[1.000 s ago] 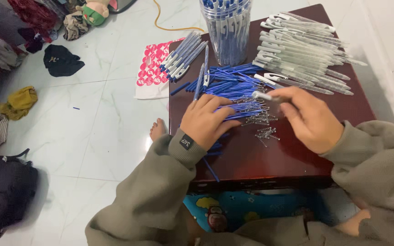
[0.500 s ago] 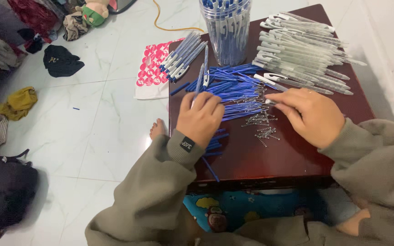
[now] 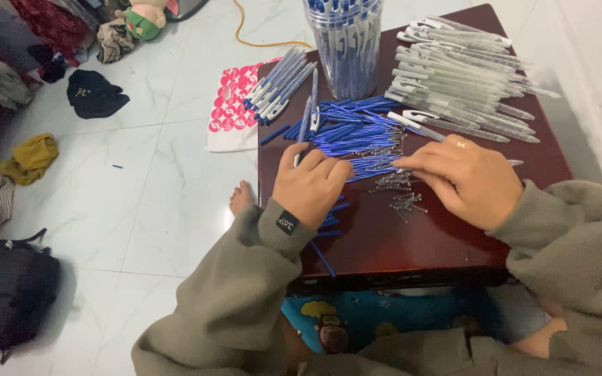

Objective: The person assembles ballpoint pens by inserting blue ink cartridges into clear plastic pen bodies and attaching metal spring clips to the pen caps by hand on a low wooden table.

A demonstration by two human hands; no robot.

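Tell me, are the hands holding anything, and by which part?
Cannot be told: left hand covers blue refills; right hand fingertips touch small springs.

This looks like a room in a home: a shiny white tiled floor (image 3: 141,188) with loose clothes (a yellow cloth (image 3: 31,157), a black cap (image 3: 94,94)), a small stuffed doll (image 3: 144,17), and a low dark red wooden bench (image 3: 454,244).

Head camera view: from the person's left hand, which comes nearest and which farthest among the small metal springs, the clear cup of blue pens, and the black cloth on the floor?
From the left hand:
1. Small metal springs, just to its right on the table.
2. Clear cup of blue pens, upright at the table's far edge.
3. Black cloth, off the table on the white floor, far to the left.
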